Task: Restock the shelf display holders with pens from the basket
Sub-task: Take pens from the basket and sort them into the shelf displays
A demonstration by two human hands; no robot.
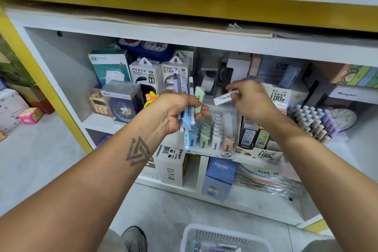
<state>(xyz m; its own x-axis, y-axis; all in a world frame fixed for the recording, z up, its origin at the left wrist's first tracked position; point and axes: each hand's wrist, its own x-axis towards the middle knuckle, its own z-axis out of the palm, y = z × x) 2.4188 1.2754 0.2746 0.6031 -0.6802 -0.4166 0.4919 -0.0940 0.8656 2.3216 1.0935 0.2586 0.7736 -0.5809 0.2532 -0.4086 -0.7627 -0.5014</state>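
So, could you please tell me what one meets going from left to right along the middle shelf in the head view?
Teal box → power bank boxes → left hand gripping a bundle of pens → right hand pinching a white pen → rack of pastel pens → round clock.

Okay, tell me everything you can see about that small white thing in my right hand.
The white piece is a short, flat-sided bar, seemingly plastic, with dark print along one face too small to read. It looks like a slim case or cap-like stationery item, similar to the white ones standing in the clear display holder below. It lies roughly level, its left end tilted slightly down and free in the air above the holder. The right hand pinches its right end; the fingers hide that end. Nothing else touches it.
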